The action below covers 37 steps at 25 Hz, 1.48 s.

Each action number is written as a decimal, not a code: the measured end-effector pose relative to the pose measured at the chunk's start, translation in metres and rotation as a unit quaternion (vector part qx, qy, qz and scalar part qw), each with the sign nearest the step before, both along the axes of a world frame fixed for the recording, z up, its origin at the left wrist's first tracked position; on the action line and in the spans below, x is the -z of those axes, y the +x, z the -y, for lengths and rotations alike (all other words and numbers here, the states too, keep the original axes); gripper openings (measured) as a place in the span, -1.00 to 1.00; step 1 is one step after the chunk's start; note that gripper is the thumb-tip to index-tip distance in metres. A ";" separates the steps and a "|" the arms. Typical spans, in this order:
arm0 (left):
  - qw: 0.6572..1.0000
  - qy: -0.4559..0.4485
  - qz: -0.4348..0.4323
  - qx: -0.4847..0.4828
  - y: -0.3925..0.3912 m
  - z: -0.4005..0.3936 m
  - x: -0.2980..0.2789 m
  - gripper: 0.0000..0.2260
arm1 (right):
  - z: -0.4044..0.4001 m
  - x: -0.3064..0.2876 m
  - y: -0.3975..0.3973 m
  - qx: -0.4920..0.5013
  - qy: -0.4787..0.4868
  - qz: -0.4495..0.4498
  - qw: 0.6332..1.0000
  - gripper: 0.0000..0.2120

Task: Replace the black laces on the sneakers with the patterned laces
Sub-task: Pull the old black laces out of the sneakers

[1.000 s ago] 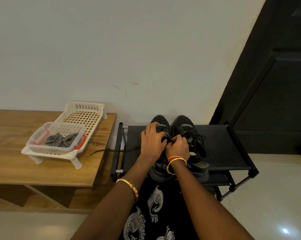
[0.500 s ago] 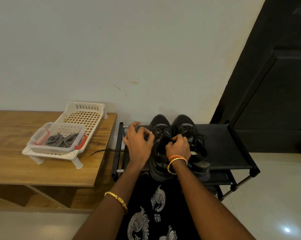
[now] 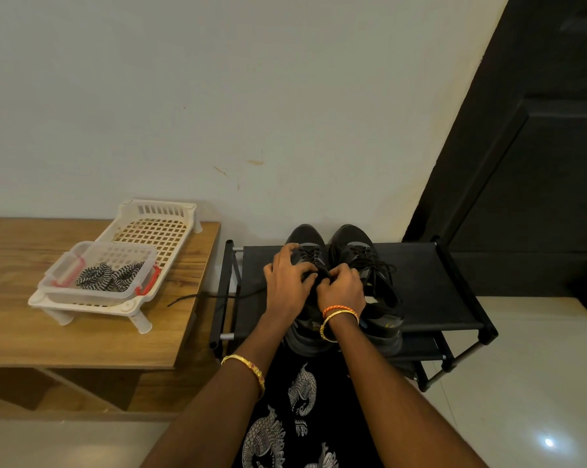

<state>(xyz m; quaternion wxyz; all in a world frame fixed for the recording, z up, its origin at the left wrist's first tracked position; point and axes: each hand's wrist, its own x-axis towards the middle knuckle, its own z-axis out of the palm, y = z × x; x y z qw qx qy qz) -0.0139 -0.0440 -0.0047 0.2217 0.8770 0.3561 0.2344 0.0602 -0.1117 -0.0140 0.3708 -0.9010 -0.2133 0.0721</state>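
Both hands work on the left sneaker (image 3: 307, 251). The left hand (image 3: 287, 282) and right hand (image 3: 342, 288) pinch its black lace (image 3: 214, 296), part pulled out. The patterned laces (image 3: 108, 276) wait far left of the hands, unused.

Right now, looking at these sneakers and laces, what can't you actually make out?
- Head view: the left sneaker's lower eyelets, hidden by the left hand and right hand.
- What the fingers pinch: black on black, too dark.
- How many patterned laces lie in the clear box: bunched together.
- Where the loose black lace ends: lost under the left hand.
- The rack's lower shelf: mostly covered.
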 end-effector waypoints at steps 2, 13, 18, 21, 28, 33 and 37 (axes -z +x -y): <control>0.999 -0.018 0.047 -0.011 -0.007 0.001 0.003 -0.86 | -0.001 0.000 0.000 0.005 0.004 0.001 1.000 -0.86; 0.972 -0.119 0.165 -0.119 -0.028 -0.001 -0.012 -0.75 | 0.000 0.001 -0.001 0.010 0.012 -0.001 1.000 -0.87; 0.998 0.010 -0.053 0.012 0.005 0.005 -0.016 -0.84 | 0.000 0.000 -0.001 0.005 0.006 -0.004 1.000 -0.88; 0.997 0.004 -0.082 0.014 0.010 0.002 -0.012 -0.86 | 0.000 -0.001 0.000 0.006 0.003 -0.002 1.000 -0.87; 1.000 -0.007 0.007 -0.001 -0.026 -0.003 -0.016 -0.90 | 0.000 0.000 -0.001 0.008 0.006 0.000 1.000 -0.87; 0.984 -0.032 0.094 -0.148 -0.053 -0.010 -0.018 -0.92 | 0.001 -0.001 0.000 0.007 0.012 -0.004 1.000 -0.86; 0.952 -0.031 0.145 -0.267 -0.049 0.001 -0.016 -0.60 | 0.000 0.000 -0.001 0.007 0.016 -0.006 1.000 -0.85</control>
